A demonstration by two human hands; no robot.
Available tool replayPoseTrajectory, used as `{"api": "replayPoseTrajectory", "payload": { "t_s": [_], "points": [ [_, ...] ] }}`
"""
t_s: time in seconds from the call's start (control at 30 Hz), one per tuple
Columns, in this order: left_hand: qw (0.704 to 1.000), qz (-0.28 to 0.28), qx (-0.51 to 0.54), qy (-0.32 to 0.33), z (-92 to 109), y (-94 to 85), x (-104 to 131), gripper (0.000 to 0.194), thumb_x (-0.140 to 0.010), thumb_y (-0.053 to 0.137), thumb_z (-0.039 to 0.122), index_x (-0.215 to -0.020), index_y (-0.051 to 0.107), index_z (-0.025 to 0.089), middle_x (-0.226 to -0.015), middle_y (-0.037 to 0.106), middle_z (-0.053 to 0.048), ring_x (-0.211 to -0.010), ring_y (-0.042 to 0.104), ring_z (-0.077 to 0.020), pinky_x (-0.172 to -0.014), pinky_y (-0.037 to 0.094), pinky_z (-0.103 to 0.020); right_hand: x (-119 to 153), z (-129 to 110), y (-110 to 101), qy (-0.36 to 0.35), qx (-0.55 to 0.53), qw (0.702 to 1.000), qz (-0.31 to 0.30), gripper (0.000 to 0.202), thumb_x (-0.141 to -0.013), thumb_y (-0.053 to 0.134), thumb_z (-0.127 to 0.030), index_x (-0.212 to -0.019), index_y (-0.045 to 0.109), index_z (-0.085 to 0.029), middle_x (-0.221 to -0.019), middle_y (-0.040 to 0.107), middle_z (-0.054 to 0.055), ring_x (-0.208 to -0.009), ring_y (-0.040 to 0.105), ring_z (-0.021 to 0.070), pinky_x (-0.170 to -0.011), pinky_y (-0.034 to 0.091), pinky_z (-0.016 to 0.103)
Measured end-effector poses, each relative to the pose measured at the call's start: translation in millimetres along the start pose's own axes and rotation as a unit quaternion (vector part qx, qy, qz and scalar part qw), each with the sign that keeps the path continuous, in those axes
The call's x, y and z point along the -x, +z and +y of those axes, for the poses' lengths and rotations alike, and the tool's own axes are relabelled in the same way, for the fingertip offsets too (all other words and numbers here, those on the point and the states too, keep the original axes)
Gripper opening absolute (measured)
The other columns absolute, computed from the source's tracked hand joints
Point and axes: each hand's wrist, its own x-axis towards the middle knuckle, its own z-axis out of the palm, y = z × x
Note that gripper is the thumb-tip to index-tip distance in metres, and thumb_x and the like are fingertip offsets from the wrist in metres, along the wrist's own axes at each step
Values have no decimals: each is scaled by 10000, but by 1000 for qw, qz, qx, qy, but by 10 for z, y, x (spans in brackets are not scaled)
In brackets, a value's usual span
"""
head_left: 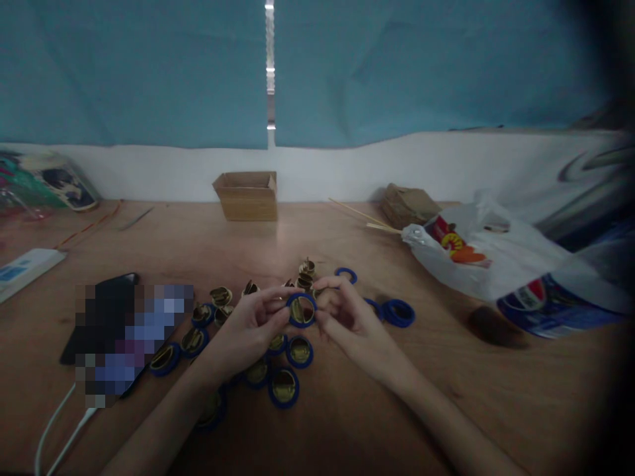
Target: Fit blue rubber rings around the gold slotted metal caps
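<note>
Between my two hands, at the middle of the table, is a round gold-coloured metal piece with a blue ring (301,311) around it. My left hand (255,327) pinches its left edge with thumb and fingers. From the other side, my right hand (350,324) grips the right edge, fingers bent. Several similar ringed pieces (284,387) lie below and left of my hands, some partly hidden by my left forearm. Gold pieces without rings (221,295) sit beyond my left hand. Loose blue rings (398,313) lie to the right of my right hand.
Two phones, one dark (106,311), with white cables (54,423) lie at left. A small open cardboard box (251,198) stands at the back. On the right are a white plastic bag (476,244), a blue Pepsi package (555,304) and a brown paper package (409,206).
</note>
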Motion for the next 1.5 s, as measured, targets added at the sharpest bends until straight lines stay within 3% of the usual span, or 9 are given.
{"api": "replayPoseTrajectory", "payload": {
  "t_s": [0.23, 0.4, 0.67, 0.83, 0.93, 1.1, 1.2, 1.3, 1.5],
  "points": [
    [1000, -14, 11, -7, 24, 4, 29, 262, -862, 632, 293, -1097, 654, 180, -1027, 731, -73, -887, 706, -188, -830, 555, -336, 25, 46, -8, -41, 46, 998, -4, 216, -916, 494, -183, -1107, 440, -269, -750, 442, -53, -641, 450, 117, -546, 350, 243],
    [995, 16, -102, 11, 2, 10, 32, 244, -934, 497, 300, -1087, 648, 184, -1057, 691, -67, -908, 667, -180, -807, 552, -323, -14, 50, -24, -33, 90, 995, -10, 153, -943, 456, -209, -1078, 521, -242, -683, 435, -57, -598, 445, 113, -526, 345, 242],
    [964, 55, -254, 64, -32, 10, 36, 253, -947, 447, 296, -993, 659, 167, -823, 652, -34, -744, 621, -166, -646, 525, -268, -35, 33, 0, -28, 48, 998, -10, 56, -923, 472, -212, -976, 469, -229, -655, 393, -72, -557, 390, 102, -495, 319, 227],
    [987, 46, -151, 25, -80, 22, -5, 240, -944, 455, 339, -1022, 620, 184, -890, 617, -31, -741, 609, -153, -621, 533, -270, -13, 48, 14, -55, 87, 995, -7, 102, -940, 464, -207, -1032, 438, -243, -713, 452, -55, -615, 476, 108, -547, 400, 227],
    [997, 39, -57, -23, -92, 0, -13, 265, -947, 454, 406, -1083, 584, 220, -975, 618, -28, -784, 627, -152, -706, 547, -315, 9, 24, 17, -73, 142, 987, -14, 129, -953, 476, -208, -1071, 447, -250, -757, 560, -37, -659, 572, 114, -558, 430, 225],
    [997, 31, -74, -9, -29, -26, 7, 235, -898, 565, 415, -952, 624, 195, -867, 636, -5, -837, 610, -146, -760, 486, -261, 14, -26, 13, -92, 201, 975, -19, 224, -895, 589, -193, -1092, 497, -247, -725, 620, -42, -606, 587, 112, -539, 441, 218],
    [994, 35, -103, 18, -7, -31, 18, 200, -866, 623, 353, -984, 612, 191, -936, 652, -22, -838, 607, -146, -738, 473, -260, -19, -65, -105, -74, 215, 974, 1, 191, -895, 584, -240, -1075, 520, -231, -766, 644, -16, -640, 602, 129, -549, 451, 232],
    [994, 49, -86, 40, -8, -18, 25, 250, -798, 696, 257, -1005, 570, 194, -1078, 648, -53, -911, 615, -166, -782, 483, -290, -51, -150, -385, -19, 272, 960, 61, 160, -923, 520, -331, -1015, 549, -203, -744, 634, 3, -624, 576, 140, -557, 436, 256],
    [989, 58, -112, 73, -30, 67, 41, 327, -730, 694, 94, -998, 535, 194, -1054, 641, -46, -907, 612, -155, -750, 487, -258, 128, -256, -889, 115, 436, 893, 3, 184, -872, 538, -365, -820, 617, -207, -653, 614, 4, -582, 551, 162, -509, 362, 273]
  ]
}}
